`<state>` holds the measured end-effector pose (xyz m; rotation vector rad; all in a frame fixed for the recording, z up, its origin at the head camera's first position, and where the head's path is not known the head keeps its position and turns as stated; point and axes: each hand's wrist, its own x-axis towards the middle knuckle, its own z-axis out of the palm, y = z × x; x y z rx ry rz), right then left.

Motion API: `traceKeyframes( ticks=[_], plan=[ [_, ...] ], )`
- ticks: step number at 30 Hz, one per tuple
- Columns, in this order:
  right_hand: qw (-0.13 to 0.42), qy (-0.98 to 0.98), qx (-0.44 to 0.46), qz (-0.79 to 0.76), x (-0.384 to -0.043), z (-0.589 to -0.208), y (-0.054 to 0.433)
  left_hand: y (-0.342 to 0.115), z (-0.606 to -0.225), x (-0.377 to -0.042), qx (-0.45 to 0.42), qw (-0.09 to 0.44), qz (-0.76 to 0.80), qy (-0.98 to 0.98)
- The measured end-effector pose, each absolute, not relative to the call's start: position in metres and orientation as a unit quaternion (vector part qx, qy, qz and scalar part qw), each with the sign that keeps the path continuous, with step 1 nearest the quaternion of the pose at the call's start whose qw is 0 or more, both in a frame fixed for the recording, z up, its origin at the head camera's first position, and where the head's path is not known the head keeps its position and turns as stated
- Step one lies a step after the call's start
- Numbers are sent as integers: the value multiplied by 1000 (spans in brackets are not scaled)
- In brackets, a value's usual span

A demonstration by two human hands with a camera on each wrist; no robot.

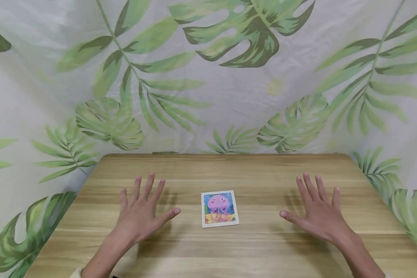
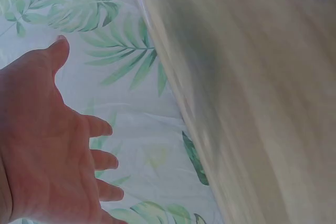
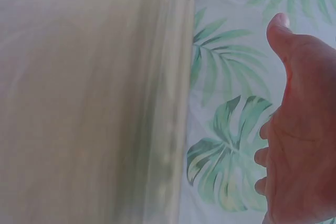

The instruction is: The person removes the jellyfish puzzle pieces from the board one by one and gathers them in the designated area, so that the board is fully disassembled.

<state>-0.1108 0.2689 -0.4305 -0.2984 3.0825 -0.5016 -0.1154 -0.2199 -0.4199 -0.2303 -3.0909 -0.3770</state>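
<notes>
A small white-framed picture puzzle (image 1: 220, 209) with a pink jellyfish on a blue and yellow sea scene lies flat near the middle of the table. To its left, my left hand (image 1: 140, 216) is held over the tabletop with fingers spread and nothing in it. On the other side, my right hand (image 1: 317, 214) is spread in the same way, thumb pointing towards the puzzle. Both hands stay apart from it. The left wrist view shows the left palm (image 2: 50, 145) bare, and the right wrist view shows the right palm (image 3: 304, 140) bare too.
The wood-grain table (image 1: 250, 251) has rounded far corners. Behind it and at both sides hangs a pale cloth (image 1: 229, 100) printed with green leaves, close to the table's far edge.
</notes>
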Motion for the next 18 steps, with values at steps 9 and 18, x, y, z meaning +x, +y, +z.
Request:
traceKeyframes(
  ticks=[9,18],
  plan=[
    [13,976,-116,-182,-120,-423,248,-210,-419,-115,-102,-1,-174,-979],
    [22,956,-154,-248,-129,-432,219,-195,-421,-117,-132,-24,-252,-958]
  ],
)
